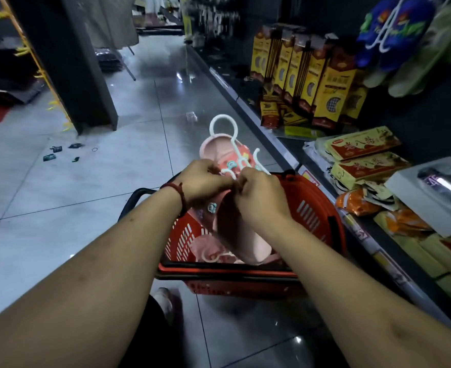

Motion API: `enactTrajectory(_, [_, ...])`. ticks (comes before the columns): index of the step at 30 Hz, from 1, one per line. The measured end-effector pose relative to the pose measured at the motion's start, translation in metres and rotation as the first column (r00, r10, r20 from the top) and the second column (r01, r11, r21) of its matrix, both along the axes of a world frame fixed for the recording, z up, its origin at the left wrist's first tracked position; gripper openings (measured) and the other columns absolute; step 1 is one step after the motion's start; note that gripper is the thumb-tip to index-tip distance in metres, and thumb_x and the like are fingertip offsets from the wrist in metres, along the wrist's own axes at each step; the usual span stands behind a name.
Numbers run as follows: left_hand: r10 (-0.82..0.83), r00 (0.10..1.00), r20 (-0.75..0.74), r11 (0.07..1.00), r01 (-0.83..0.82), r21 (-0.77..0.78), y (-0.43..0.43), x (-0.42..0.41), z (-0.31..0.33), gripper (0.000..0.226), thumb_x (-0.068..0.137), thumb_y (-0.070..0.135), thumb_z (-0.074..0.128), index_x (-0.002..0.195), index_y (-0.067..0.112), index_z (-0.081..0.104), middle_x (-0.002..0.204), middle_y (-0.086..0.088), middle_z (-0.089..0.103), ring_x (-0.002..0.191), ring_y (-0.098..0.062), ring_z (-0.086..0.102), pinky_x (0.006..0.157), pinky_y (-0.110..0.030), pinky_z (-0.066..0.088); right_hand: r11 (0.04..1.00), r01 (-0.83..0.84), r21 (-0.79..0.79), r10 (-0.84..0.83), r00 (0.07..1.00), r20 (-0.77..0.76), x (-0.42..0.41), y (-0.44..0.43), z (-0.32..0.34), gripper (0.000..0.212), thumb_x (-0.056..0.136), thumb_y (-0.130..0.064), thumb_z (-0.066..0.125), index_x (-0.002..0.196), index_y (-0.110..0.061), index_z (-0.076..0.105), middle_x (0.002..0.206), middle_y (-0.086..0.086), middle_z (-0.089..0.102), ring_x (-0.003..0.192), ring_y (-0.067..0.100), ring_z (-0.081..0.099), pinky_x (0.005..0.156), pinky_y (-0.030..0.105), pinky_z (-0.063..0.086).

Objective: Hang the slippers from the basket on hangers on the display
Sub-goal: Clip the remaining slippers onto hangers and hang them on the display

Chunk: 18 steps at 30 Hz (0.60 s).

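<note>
**Nearly mounted: hook points to 11 o'clock, display waits at 2**

Both hands meet low and centre, directly over the red basket (pixel 227 269). The left grip (pixel 203 181) is closed on the pink slippers (pixel 235 229). The right grip (pixel 261 195), touching it knuckle to knuckle, appears to pinch a lower prong of the white hanger (pixel 223 126). The fingertips themselves are hidden behind the knuckles, so I cannot tell exactly how the prongs sit in the straps.

The pair's long axis runs roughly from 11 o'clock down to 5 o'clock. One slipper sticks out beyond the hands at 12 o'clock and the other hangs down from them into the basket. The hanger's stem follows the same line, and its open hook is the farthest point from the body, at about 11 o'clock from the grips.

The display (pixel 418 115) lies up at 2 o'clock, where blue slippers (pixel 394 35) hang on a similar hanger. My judgement is that fitting is the step in hand. The carry would then have to swing the hook from 11 o'clock round to 2. The right grip is the nearer one to the display, so it looks better placed to carry the pair across. More pink slippers lie in the basket at 6 o'clock.
</note>
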<state>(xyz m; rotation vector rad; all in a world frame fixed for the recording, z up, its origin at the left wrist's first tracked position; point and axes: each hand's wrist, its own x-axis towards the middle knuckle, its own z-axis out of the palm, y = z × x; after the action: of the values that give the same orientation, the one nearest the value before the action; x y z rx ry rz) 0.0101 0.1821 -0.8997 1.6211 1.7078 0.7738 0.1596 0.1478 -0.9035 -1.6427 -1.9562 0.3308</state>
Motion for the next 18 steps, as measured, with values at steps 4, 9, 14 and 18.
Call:
enactTrajectory(4, [-0.084,0.992,0.097,0.995,0.089,-0.049,0.007,0.003,0.002,0.041,0.063,0.055,0.071,0.086,0.021,0.072,0.089,-0.001,0.075,0.084,-0.018,0.072,0.079,-0.036,0.059,0.999,-0.011,-0.043,0.012,0.999,0.034,0.003,0.000,-0.003,0.025,0.080,-0.011,0.059,0.100,-0.020,0.069,0.094,0.009,0.072,0.093,0.035,0.064,0.074,0.038,0.053])
enactTrajectory(9, [-0.156,0.983,-0.100,0.981,0.166,0.098,0.026,-0.007,-0.012,0.018,0.092,0.038,0.068,0.077,0.029,0.065,0.085,0.000,0.069,0.075,-0.019,0.064,0.067,-0.029,0.049,0.988,-0.062,-0.142,0.060,0.998,-0.015,0.001,0.010,-0.010,0.008,0.081,-0.013,0.068,0.087,-0.016,0.063,0.084,0.008,0.070,0.086,0.031,0.064,0.066,0.029,0.044])
enactTrajectory(14, [-0.235,0.959,-0.158,0.961,0.254,0.112,0.048,-0.021,-0.013,0.015,0.093,0.041,0.068,0.085,0.029,0.073,0.088,0.001,0.072,0.080,-0.019,0.068,0.072,-0.036,0.054,0.997,-0.045,-0.056,0.034,0.982,-0.184,0.004,0.024,-0.014,0.015,0.085,-0.028,0.072,0.076,-0.019,0.062,0.066,0.005,0.068,0.063,0.026,0.068,0.064,0.041,0.059])
enactTrajectory(18, [-0.251,0.964,-0.086,0.963,0.257,0.081,0.054,-0.031,-0.008,0.019,0.095,0.034,0.068,0.076,0.033,0.069,0.080,0.011,0.068,0.075,-0.009,0.064,0.068,-0.023,0.045,0.990,0.140,-0.004,-0.140,0.990,0.006,0.021,0.035,-0.008,0.035,0.085,-0.051,0.070,0.103,-0.024,0.059,0.096,-0.004,0.064,0.084,0.018,0.062,0.072,0.034,0.053])
